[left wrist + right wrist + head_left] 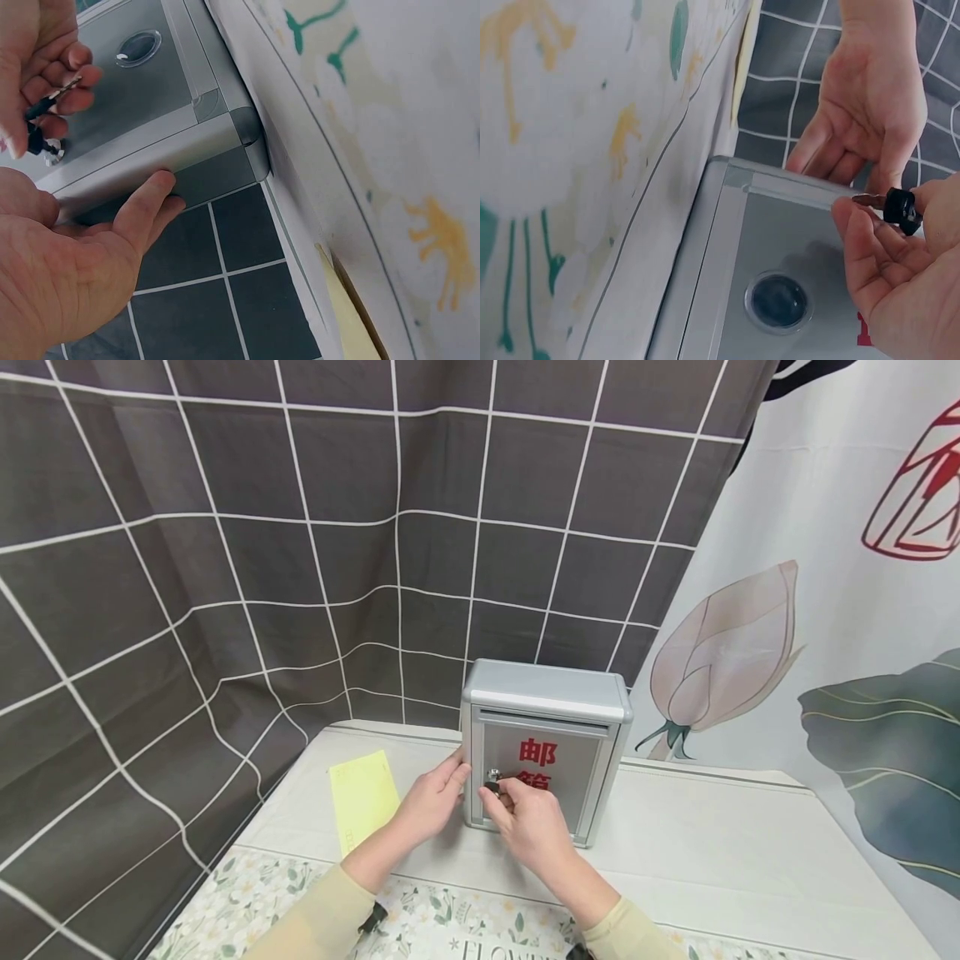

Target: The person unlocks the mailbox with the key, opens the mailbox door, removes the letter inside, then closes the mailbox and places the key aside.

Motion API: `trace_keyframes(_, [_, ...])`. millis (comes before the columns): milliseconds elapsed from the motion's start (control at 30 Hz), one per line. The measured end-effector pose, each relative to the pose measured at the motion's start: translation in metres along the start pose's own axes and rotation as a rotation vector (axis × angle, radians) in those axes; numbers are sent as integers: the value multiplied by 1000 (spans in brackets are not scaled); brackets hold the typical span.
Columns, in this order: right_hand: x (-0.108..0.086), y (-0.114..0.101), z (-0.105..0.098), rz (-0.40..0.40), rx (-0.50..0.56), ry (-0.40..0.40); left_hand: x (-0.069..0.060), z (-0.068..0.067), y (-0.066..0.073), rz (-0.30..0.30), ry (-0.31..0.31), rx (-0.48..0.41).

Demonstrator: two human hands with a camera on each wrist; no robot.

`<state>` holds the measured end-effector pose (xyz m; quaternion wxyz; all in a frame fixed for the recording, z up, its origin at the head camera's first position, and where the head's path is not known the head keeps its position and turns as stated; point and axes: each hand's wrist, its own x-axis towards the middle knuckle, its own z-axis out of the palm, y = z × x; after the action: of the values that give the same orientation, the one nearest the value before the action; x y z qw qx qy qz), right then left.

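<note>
A silver metal mailbox [547, 681] with red characters stands upright on the table. My left hand [435, 797] rests against its left side, fingers [146, 202] fairly straight along the metal. At the lock [493, 774] on the left of the front door, my right hand [528, 818] pinches a black-headed key [901, 211] between thumb and fingers. In the left wrist view one metal key blade [69, 86] sticks out bare, while a second black key head [35, 139] sits against the lock. Whether that second key is fully inserted is hidden.
A yellow envelope [363, 797] lies flat on the table left of the mailbox. A floral cloth [277, 893] covers the table's near part. Dark checked curtain [345, 460] hangs behind and to the left; a white printed curtain [750, 527] hangs at the right.
</note>
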<state>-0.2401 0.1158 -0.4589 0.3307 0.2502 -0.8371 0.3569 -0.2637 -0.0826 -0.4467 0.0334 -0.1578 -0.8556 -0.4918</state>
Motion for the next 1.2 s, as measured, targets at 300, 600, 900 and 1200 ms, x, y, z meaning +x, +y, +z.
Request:
trace_keyframes(300, [-1, -11, -6, 69, 22, -64, 0, 0, -3, 1, -7, -13])
trace_keyframes(600, [2, -25, -15, 209, 164, -173, 0, 0, -3, 9, -15, -23])
trace_keyframes(900, [1, -32, -22, 390, 287, -308, 0, 1, -3, 15, -22, -42])
trace_keyframes(1200, [-13, -35, -34, 351, 291, -348, 1, 1, -4, 2, -22, -40])
